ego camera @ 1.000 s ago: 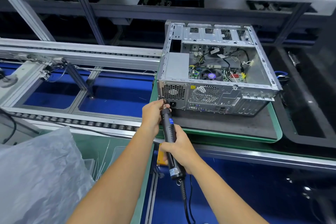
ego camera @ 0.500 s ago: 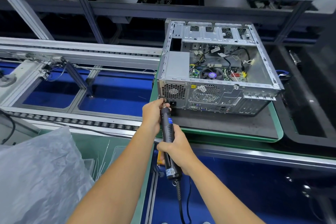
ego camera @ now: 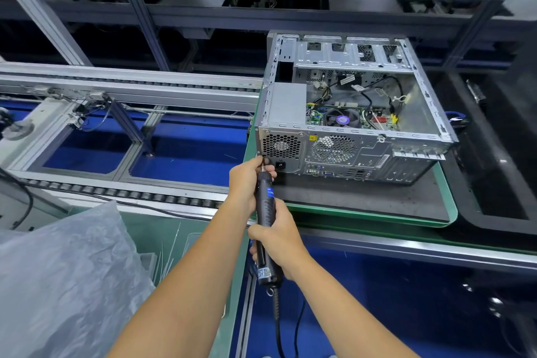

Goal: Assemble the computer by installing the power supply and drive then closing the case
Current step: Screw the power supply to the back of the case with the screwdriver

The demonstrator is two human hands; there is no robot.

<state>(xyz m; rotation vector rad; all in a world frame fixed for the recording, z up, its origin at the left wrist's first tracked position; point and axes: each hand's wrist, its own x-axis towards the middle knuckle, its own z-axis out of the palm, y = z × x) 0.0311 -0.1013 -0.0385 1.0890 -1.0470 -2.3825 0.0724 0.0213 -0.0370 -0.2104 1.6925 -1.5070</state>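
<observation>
Head view, sole cam. Right hand is wrapped round the black corded electric screwdriver at mid-body; left hand pinches the tool's nose, w/ the bit tip at the lower-left corner of the grey boxed power supply, which sits in the rear left of the open silver steel computer case. Case lies side-up on a dark mat over a green-edged pallet; no drive visible in the bays, cover not fitted. Screw itself hidden behind fingers.

Risks, as judged: bit held off-axis could cam out & strip the head or scar the rear panel; left fingertips so near the tip could get nipped; push force might slide the case on its mat.
</observation>
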